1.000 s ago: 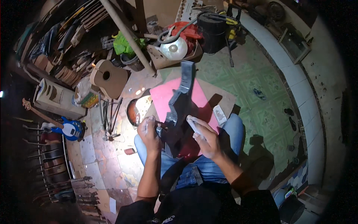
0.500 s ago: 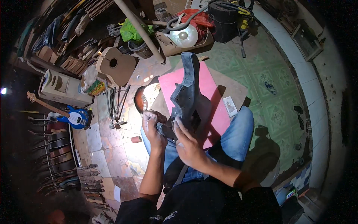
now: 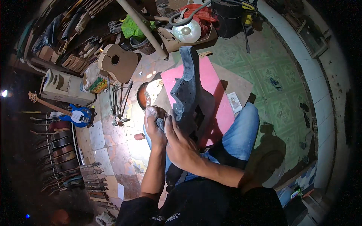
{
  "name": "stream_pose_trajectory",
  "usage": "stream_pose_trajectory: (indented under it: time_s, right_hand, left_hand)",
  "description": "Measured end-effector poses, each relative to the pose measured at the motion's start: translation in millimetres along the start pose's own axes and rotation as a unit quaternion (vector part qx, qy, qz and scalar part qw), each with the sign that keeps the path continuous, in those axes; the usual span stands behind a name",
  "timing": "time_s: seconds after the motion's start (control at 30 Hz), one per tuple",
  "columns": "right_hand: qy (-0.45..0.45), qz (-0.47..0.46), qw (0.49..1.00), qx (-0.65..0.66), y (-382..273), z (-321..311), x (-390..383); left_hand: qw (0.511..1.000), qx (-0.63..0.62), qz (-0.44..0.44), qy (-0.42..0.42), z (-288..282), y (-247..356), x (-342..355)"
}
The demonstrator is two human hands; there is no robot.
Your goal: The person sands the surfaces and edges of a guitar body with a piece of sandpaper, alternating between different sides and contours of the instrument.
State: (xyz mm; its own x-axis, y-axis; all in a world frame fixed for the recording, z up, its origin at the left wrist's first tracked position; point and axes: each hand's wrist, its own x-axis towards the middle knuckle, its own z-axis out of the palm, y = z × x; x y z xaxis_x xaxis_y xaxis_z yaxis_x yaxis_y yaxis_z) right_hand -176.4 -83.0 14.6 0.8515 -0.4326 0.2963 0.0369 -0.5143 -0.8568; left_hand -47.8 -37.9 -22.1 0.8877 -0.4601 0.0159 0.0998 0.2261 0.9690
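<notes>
A dark grey, bare electric guitar body (image 3: pixel 205 101) lies across my lap, its long curved horn pointing away from me. Several small holes and dark cut-outs show in its face. My left hand (image 3: pixel 154 126) is closed at the body's shorter near horn (image 3: pixel 160 123), thumb on top. Against the inner side of that horn press the fingers of my right hand (image 3: pixel 179 143), held together. A thin dark edge shows by these fingertips, and something brownish lies between the hands; both are too small to make out.
Under the body lies a pink board (image 3: pixel 222 124). A sunburst guitar body (image 3: pixel 143 96) and a reddish-brown roll (image 3: pixel 139 136) are on the floor to the left. Beyond are clamps (image 3: pixel 120 101), an acoustic guitar body (image 3: pixel 122 66) and a blue bass (image 3: pixel 78 116). Flip-flops (image 3: pixel 304 113) lie right.
My right hand has slid left and a little toward me, closer to my left hand. The guitar body has shifted slightly left and its far horn reaches higher in view.
</notes>
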Motion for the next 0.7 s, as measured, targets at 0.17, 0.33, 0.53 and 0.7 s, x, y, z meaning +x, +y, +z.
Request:
stream_pose_trajectory:
  time_s: [0.17, 0.33, 0.53, 0.7]
  right_hand:
    - [0.015, -0.03, 0.995, -0.091, 30.4, 6.9, -18.2]
    - [-0.013, 0.008, 1.0, 0.001, 3.8, 3.2, 3.5]
    - [-0.019, 0.021, 0.996, -0.083, 35.8, 5.7, -15.1]
    - [-0.048, 0.04, 0.998, 0.014, 4.6, -1.6, 7.7]
  left_hand:
    - [0.981, -0.174, -0.031, -0.075, -11.0, -11.5, 5.2]
    - [1.0, -0.009, -0.024, 0.011, -6.2, -4.7, 4.5]
    - [0.987, -0.14, -0.078, 0.0, -3.2, -8.2, 10.3]
    - [0.999, 0.01, -0.033, 0.019, -7.9, -5.6, 12.2]
